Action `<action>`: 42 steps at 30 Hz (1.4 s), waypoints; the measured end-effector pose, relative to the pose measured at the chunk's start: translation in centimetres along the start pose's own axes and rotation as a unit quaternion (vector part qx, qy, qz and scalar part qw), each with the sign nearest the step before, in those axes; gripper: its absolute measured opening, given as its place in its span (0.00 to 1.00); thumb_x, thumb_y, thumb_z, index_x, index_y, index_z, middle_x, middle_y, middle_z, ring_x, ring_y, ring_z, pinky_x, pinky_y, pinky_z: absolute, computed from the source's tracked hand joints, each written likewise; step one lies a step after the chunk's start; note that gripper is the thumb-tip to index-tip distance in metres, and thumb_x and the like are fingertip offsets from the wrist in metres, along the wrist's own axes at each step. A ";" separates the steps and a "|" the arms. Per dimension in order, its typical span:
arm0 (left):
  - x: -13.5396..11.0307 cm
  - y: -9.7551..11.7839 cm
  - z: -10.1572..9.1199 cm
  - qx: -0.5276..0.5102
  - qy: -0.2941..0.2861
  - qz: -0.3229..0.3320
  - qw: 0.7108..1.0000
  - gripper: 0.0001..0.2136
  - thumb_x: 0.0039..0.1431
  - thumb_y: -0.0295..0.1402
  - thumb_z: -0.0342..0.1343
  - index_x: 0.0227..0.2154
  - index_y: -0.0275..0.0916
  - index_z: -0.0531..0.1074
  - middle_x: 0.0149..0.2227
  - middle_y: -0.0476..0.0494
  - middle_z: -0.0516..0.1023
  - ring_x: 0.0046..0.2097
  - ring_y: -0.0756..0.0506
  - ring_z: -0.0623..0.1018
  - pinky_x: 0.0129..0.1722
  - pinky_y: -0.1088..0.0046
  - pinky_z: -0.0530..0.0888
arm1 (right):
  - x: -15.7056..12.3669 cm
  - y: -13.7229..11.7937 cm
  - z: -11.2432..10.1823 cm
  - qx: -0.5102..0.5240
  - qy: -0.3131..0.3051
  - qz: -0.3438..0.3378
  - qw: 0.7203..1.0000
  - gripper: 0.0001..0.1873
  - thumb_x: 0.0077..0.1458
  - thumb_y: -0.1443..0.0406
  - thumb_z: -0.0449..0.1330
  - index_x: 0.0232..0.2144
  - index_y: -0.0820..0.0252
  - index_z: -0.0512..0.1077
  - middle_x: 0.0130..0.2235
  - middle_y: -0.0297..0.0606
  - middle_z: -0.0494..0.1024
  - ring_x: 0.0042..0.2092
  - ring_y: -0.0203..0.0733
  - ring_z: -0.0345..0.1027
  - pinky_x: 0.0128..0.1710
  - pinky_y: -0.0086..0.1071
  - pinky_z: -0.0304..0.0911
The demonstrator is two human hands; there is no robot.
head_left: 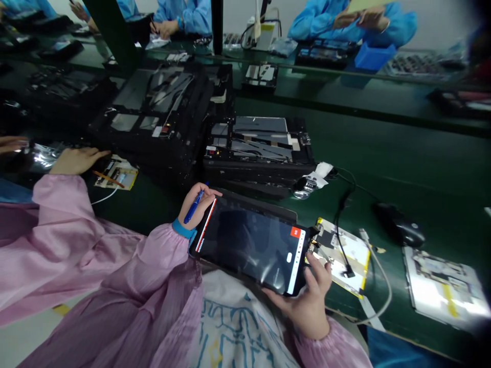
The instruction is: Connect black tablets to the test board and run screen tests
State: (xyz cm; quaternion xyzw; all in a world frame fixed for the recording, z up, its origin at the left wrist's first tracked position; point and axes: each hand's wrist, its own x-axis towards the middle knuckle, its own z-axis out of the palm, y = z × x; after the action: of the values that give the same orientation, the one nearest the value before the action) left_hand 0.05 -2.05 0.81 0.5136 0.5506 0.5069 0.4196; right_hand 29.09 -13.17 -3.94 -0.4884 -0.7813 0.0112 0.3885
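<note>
I hold a black tablet (249,243) with a dark screen over my lap, tilted, with a red button and a white strip along its right end. My left hand (197,204) is closed on the tablet's left end and also pinches a blue pen (193,208) between its fingers. My right hand (309,299) grips the tablet's right end from below, thumb lying on the screen edge.
Stacks of black trays holding opened tablets (257,145) (161,112) stand on the green table (402,153). A black mouse (401,226), a cable (343,214), a yellow-edged sheet (351,255) and a white panel (445,283) lie to the right. A neighbour's hand (76,159) rests at the left; people in blue sleeves (326,20) work opposite.
</note>
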 end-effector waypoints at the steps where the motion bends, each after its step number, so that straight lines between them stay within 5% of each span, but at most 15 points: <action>1: 0.0 0.1 0.0 -0.002 0.001 -0.003 1.000 0.09 0.55 0.33 0.56 0.28 0.41 0.60 0.36 0.44 0.80 0.34 0.47 0.76 0.36 0.68 0.68 | 0.0 0.0 0.1 0.000 0.004 0.001 1.000 0.58 0.42 0.53 0.69 0.65 0.48 0.39 0.61 0.51 0.55 0.59 0.62 0.56 0.56 0.71 0.45; 18: -0.4 0.1 -0.9 -0.067 -0.005 -0.028 0.997 0.10 0.53 0.35 0.57 0.28 0.41 0.60 0.36 0.44 0.81 0.41 0.43 0.78 0.46 0.62 0.69 | 0.3 -0.5 0.6 0.090 0.061 -0.014 0.994 0.64 0.38 0.67 0.72 0.66 0.46 0.36 0.64 0.53 0.50 0.60 0.62 0.59 0.49 0.66 0.63; 28: -0.2 -0.5 -0.9 -0.215 0.029 -0.070 0.974 0.13 0.52 0.38 0.61 0.27 0.42 0.60 0.34 0.47 0.82 0.41 0.41 0.79 0.41 0.62 0.69 | 2.2 -0.2 0.9 0.078 0.032 -0.032 0.996 0.58 0.42 0.65 0.70 0.66 0.48 0.40 0.64 0.56 0.49 0.61 0.64 0.57 0.51 0.65 0.62; 42: 0.0 -0.6 -0.8 -0.208 0.022 -0.070 0.975 0.09 0.51 0.31 0.58 0.29 0.40 0.61 0.35 0.45 0.82 0.42 0.44 0.79 0.47 0.64 0.67 | 1.7 0.1 1.1 0.079 0.011 -0.005 0.997 0.56 0.44 0.62 0.70 0.66 0.48 0.41 0.64 0.55 0.47 0.62 0.64 0.53 0.51 0.68 0.59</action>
State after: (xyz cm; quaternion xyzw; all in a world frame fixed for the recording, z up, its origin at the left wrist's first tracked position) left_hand -0.81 -2.17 0.37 0.3636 0.4767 0.5910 0.5396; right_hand 28.06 -11.40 -3.75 -0.4520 -0.7761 0.0653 0.4349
